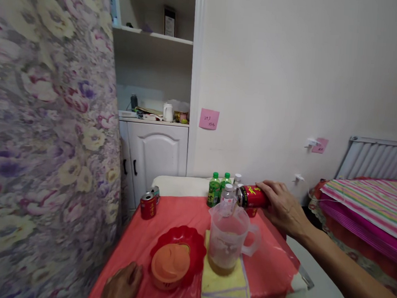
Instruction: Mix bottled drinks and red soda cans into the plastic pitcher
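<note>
My right hand [282, 207] grips a red drink can [252, 196], tipped on its side with its mouth over a clear plastic measuring jug [228, 237]. A thin stream falls into the jug, which holds a little brownish liquid at the bottom. The jug stands on a yellow cloth [223, 285] on the red plastic table cover [271, 271]. My left hand [122, 288] rests at the table's near edge, fingers curled loosely, beside an orange lid [170, 262] lying on a red scalloped plate [190, 241].
Another red can [148, 205] stands at the table's far left. Green-capped and white-capped bottles [214, 190] cluster behind the jug. A floral curtain [42, 144] hangs at the left, a white cabinet [156, 152] behind, and a striped bed [371, 201] at the right.
</note>
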### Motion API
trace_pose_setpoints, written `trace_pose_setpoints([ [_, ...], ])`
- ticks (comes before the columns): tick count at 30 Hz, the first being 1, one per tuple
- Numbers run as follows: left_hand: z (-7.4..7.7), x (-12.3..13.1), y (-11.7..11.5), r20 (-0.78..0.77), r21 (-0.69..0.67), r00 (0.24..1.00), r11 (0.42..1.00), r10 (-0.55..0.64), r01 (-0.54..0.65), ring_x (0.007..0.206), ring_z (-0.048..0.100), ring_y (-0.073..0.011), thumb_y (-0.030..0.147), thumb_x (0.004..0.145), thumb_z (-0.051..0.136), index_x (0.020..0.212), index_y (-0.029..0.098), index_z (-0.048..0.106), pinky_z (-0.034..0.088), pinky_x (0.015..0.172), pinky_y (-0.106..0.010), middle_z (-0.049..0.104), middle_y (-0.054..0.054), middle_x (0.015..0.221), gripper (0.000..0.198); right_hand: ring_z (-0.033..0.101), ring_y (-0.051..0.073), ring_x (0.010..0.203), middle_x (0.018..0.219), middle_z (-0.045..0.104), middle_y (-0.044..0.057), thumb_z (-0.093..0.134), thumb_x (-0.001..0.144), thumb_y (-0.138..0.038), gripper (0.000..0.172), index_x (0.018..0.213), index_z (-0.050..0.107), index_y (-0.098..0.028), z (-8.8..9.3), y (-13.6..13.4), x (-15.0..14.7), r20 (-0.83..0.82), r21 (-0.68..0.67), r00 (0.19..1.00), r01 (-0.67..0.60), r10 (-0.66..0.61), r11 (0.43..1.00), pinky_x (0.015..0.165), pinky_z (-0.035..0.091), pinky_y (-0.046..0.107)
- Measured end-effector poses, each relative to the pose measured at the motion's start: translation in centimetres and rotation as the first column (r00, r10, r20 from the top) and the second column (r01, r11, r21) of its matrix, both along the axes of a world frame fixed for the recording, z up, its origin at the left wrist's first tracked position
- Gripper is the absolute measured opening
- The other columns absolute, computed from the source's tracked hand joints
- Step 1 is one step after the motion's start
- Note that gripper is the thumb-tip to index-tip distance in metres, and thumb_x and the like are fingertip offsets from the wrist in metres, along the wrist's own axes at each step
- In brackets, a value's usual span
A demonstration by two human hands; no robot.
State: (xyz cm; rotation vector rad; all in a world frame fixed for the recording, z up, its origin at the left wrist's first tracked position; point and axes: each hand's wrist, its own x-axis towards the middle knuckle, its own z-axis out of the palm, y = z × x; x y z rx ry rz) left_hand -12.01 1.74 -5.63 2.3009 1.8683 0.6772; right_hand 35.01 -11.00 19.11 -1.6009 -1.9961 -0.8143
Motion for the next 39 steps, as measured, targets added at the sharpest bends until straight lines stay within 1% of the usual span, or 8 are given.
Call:
trace_pose_setpoints([
  [3,0.0,0.0,0.0,-0.01,0.005,1.0,1.0,0.0,0.0,0.094,0.075,-0.0268,0.045,0.097,0.031,0.085,0.023,0.068,0.05,0.086,-0.035,0.082,-0.011,0.097,0.045,0.057,0.034,0.11,0.128,0.063,0.018,0.061,0.083,-0.008,0.054,0.136,0.051,-0.015,0.3,0.0,0.0,0.008,0.0,1.0,0.009,-0.009,1.0,0.084,0.058,0.045],
  [8,0.0,0.0,0.0,-0.025,0.007,1.0,1.0,0.0,0.001,0.092,0.075,-0.0268,0.046,0.097,0.031,0.082,0.023,0.067,0.05,0.084,-0.035,0.082,-0.01,0.095,0.045,0.057,0.033,0.11,0.126,0.064,0.017,0.06,0.085,-0.009,0.053,0.137,0.05,-0.017,0.7,0.0,0.1,0.02,0.024,1.0,-0.007,0.007,1.0,0.091,0.056,0.048],
  [14,0.0,0.1,0.0,-0.012,-0.014,1.0,1.0,0.004,-0.004,0.094,0.075,-0.0285,0.046,0.097,0.03,0.083,0.023,0.067,0.05,0.087,-0.038,0.081,-0.012,0.097,0.045,0.056,0.033,0.113,0.129,0.063,0.017,0.062,0.085,-0.011,0.054,0.138,0.05,-0.016,0.8,0.3,0.4,0.027,0.023,1.0,0.002,-0.002,1.0,0.093,0.056,0.047],
  [18,0.2,0.2,0.0,-0.007,-0.022,1.0,1.0,0.003,-0.003,0.095,0.075,-0.0285,0.046,0.096,0.031,0.081,0.023,0.066,0.05,0.088,-0.038,0.081,-0.011,0.094,0.044,0.055,0.033,0.115,0.13,0.062,0.016,0.061,0.085,-0.009,0.055,0.138,0.05,-0.018,0.9,0.4,0.4,0.027,0.015,1.0,0.0,0.0,1.0,0.094,0.055,0.048],
  [23,0.5,0.2,-0.2,-0.002,0.01,1.0,1.0,-0.006,0.006,0.09,0.075,-0.0266,0.044,0.096,0.032,0.079,0.024,0.066,0.05,0.085,-0.037,0.082,-0.01,0.094,0.043,0.057,0.033,0.114,0.127,0.062,0.016,0.059,0.083,-0.007,0.06,0.14,0.048,-0.02,1.5,0.2,0.3,0.047,0.03,0.999,-0.026,0.024,0.999,0.095,0.054,0.051],
  [27,0.5,0.3,-0.2,-0.002,0.018,1.0,1.0,-0.002,0.002,0.092,0.076,-0.0279,0.044,0.096,0.034,0.08,0.023,0.068,0.051,0.086,-0.037,0.082,-0.011,0.094,0.043,0.058,0.033,0.112,0.124,0.063,0.014,0.057,0.084,-0.008,0.06,0.141,0.046,-0.023,1.9,0.2,0.1,0.062,0.049,0.997,-0.043,0.04,0.998,0.094,0.054,0.051],
  [33,0.5,0.3,-0.2,0.006,-0.024,1.0,1.0,0.005,-0.005,0.094,0.075,-0.0279,0.046,0.097,0.031,0.081,0.023,0.066,0.05,0.087,-0.037,0.081,-0.011,0.094,0.044,0.058,0.033,0.111,0.125,0.064,0.016,0.058,0.083,-0.007,0.06,0.141,0.047,-0.02,2.2,0.3,0.2,0.097,0.058,0.995,-0.038,0.032,0.998,0.096,0.053,0.051],
  [39,0.4,0.4,0.0,-0.02,-0.006,1.0,1.0,0.002,-0.002,0.092,0.075,-0.0262,0.045,0.097,0.032,0.077,0.024,0.064,0.049,0.086,-0.036,0.081,-0.009,0.092,0.043,0.057,0.033,0.114,0.128,0.062,0.016,0.059,0.086,-0.01,0.056,0.14,0.047,-0.02,2.4,0.5,0.5,0.112,0.051,0.994,-0.022,0.016,0.998,0.097,0.053,0.052],
])
